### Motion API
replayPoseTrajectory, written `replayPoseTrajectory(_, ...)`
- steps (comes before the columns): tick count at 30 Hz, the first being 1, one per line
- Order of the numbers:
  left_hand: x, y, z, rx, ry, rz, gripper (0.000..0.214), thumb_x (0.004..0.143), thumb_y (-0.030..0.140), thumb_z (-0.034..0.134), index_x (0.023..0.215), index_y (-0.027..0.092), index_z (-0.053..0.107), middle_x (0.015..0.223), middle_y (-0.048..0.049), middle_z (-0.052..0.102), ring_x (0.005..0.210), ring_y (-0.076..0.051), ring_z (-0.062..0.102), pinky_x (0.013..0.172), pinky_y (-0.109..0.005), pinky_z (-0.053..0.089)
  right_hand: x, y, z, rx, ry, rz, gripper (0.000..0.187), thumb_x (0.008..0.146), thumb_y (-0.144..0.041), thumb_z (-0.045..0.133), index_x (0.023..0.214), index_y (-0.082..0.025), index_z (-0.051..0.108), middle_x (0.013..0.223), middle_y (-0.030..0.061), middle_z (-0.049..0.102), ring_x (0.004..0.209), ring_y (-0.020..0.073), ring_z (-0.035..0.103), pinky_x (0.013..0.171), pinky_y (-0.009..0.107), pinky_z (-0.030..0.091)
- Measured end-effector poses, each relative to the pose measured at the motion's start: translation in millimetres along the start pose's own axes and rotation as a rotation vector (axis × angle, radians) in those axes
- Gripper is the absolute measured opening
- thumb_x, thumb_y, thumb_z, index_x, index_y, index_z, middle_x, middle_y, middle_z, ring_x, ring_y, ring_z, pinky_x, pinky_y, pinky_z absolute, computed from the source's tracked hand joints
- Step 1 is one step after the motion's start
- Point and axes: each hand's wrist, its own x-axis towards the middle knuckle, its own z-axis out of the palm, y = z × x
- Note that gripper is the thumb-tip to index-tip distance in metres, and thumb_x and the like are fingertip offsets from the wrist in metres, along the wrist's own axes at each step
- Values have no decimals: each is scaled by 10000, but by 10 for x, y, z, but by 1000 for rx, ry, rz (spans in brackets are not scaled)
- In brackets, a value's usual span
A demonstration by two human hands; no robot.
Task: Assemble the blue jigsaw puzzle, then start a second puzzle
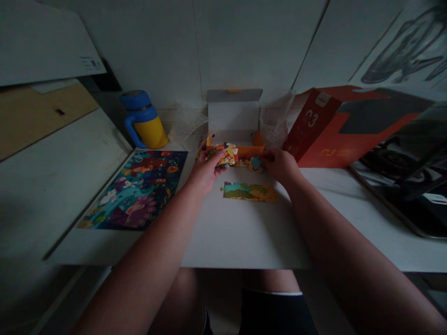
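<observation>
My left hand [206,171] is closed round a stack of jigsaw puzzle pieces [228,154], in front of an open orange box [250,150]. A single jigsaw puzzle piece [255,164], partly blue, is pinched at its right edge by my right hand [281,165]. More loose pieces [240,163] lie between my hands, at the foot of the box. Nearer to me, a joined strip of puzzle [249,192] in green and orange lies flat on the white table. Neither hand touches this strip.
On the left lies a colourful picture sheet [139,190], with a blue and yellow jug [150,125] behind it. Clear plastic wrap [188,123] flanks the box. A large red box [324,128] and a dark tray-like object [394,195] stand on the right. The table's front edge [244,267] is close to my legs.
</observation>
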Motion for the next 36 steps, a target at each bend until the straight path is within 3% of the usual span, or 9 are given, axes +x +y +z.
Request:
replayPoseTrajectory(13, -6, -1, 0, 8, -16, 0, 459, 749, 300, 993, 1041, 207, 652, 1040, -59, 774, 889, -185, 745, 701, -293, 604, -23, -29, 47, -35, -6, -18, 289, 943, -138, 657, 1129, -218, 864, 1124, 88, 853, 1020, 278, 784, 897, 349, 549)
replayPoseTrajectory(20, -35, 4, 27, 19, -2, -3, 424, 764, 283, 979, 1023, 206, 653, 1056, -74, 770, 908, -204, 752, 714, -309, 616, -92, -177, 3, 9, 40, -36, 206, 948, -219, 678, 1064, -194, 846, 1017, 99, 846, 900, 252, 754, 783, 329, 513)
replayPoseTrajectory(23, -39, -10, 41, 33, 6, 1, 451, 755, 287, 986, 1054, 210, 658, 1110, -87, 769, 986, -230, 757, 767, -326, 633, -204, -361, -35, 234, 35, -60, 287, 991, -447, 681, 1010, -189, 804, 899, 80, 809, 755, 202, 692, 673, 304, 478)
replayPoseTrajectory(26, -46, -44, 60, 71, 25, 24, 483, 746, 308, 993, 1077, 213, 656, 1161, -94, 760, 1056, -259, 749, 777, -341, 648, -332, -557, -25, 619, -147, -57, 484, 914, -672, 740, 986, -193, 726, 823, 50, 752, 642, 162, 629, 590, 289, 476)
replayPoseTrajectory(30, -67, -93, 86, 132, 18, 39, 493, 763, 315, 986, 1107, 215, 648, 1205, -109, 748, 1086, -274, 740, 741, -335, 650, -416, -685, 53, 891, -232, 3, 580, 703, -683, 928, 919, -223, 649, 762, 7, 703, 608, 141, 607, 555, 279, 483)
replayPoseTrajectory(36, -78, -119, 82, 164, 4, 49, 526, 762, 361, 993, 1138, 217, 655, 1268, -125, 735, 1089, -268, 741, 778, -355, 658, -401, -660, 90, 1130, -279, 154, 552, 613, -587, 1006, 877, -216, 694, 808, 4, 713, 668, 123, 611, 680, 290, 568)
